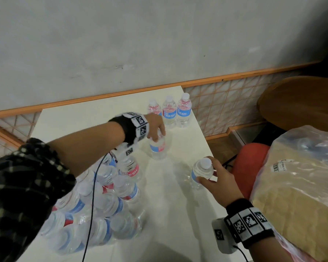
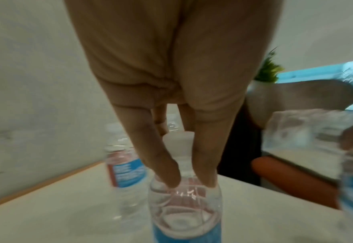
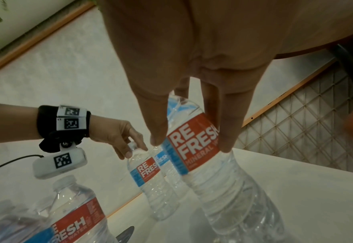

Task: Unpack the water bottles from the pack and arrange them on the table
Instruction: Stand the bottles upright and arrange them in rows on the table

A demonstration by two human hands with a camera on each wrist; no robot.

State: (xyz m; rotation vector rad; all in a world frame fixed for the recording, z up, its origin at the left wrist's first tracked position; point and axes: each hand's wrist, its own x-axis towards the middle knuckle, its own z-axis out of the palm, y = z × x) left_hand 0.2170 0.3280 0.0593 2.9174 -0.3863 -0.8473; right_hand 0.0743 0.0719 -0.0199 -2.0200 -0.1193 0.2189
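Note:
Clear water bottles with red and blue labels fill a pack (image 1: 95,210) on the near left of the white table (image 1: 170,214). Three bottles (image 1: 169,111) stand in a row at the table's far edge. My left hand (image 1: 156,129) grips the neck of a bottle (image 1: 158,148) from above, a little in front of that row; in the left wrist view the fingers (image 2: 163,162) straddle its cap. My right hand (image 1: 214,178) holds another bottle (image 1: 200,172) by its shoulder near the right table edge, its label (image 3: 194,143) facing the right wrist camera.
A plastic bag over a tan package (image 1: 299,184) sits close on the right beside the table. A red object (image 1: 252,163) and a round wooden top (image 1: 301,103) lie beyond it. A wall (image 1: 140,38) with an orange rail runs behind the table.

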